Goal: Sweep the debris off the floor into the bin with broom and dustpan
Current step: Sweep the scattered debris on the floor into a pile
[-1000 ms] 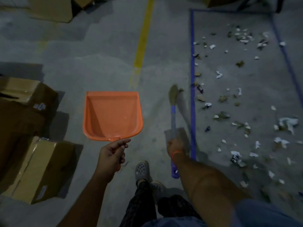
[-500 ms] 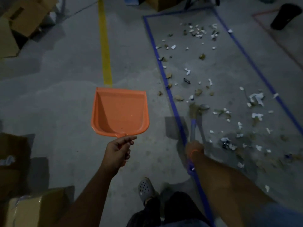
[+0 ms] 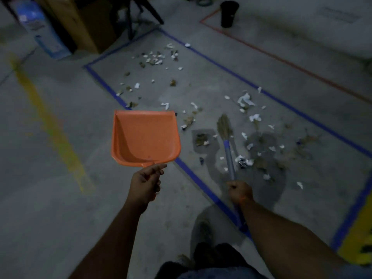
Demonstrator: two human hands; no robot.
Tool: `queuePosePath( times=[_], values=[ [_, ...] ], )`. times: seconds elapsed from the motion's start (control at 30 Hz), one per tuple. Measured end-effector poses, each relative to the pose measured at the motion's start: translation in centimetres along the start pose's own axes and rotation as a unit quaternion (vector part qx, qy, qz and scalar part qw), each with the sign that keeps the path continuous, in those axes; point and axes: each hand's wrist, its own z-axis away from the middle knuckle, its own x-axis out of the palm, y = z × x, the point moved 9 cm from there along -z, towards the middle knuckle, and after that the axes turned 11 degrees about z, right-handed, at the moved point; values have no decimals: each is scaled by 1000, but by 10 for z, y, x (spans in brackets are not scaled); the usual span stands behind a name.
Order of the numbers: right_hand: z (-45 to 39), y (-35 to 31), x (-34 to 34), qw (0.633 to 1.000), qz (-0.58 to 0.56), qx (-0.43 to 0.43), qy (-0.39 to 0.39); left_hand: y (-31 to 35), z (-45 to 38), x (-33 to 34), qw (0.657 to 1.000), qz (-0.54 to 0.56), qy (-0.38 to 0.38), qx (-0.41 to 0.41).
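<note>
My left hand grips the handle of an orange dustpan, held in the air with its empty tray facing up. My right hand grips the blue-grey handle of a short broom, whose straw head points away from me over the floor. Debris of white paper scraps and dry leaves lies scattered inside a rectangle of blue tape. A black bin stands far off at the top, within an orange tape outline.
A cardboard box and a blue-and-white container stand at the back left beside dark stand legs. A worn yellow line runs down the concrete on the left. My feet show at the bottom.
The view has swung to the right: the taped rectangle and debris now sit centre, and the bin has come further into view. Both hands keep their grip; the broom head now lies inside the tape.
</note>
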Motion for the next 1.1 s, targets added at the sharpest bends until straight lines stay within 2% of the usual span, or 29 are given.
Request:
queuePosePath(
  times=[0.1,0.27,0.4,0.53,0.7,0.83,0.97,1.1],
  values=[
    [-2,37,-14,997,-57,58,15,8,-25,47,999,-27,-46,-2],
    [15,84,-33,986,-77,133,59,15,-51,117,987,-44,-155,-5],
    [32,119,-29,973,-86,207,61,15,-77,149,972,-68,-225,-9],
    [51,126,-9,960,-67,270,45,16,-101,166,956,-66,-284,-29],
    [50,78,43,955,-4,298,-6,34,-136,144,948,-71,-309,-34],
    [13,-3,72,972,46,225,-44,48,-166,104,945,-90,-314,-31],
    [-22,-59,78,984,15,175,-43,48,-191,72,945,-107,-302,-61],
    [-20,-71,71,988,-32,148,-24,49,-204,61,954,-128,-264,-68]
  ],
)
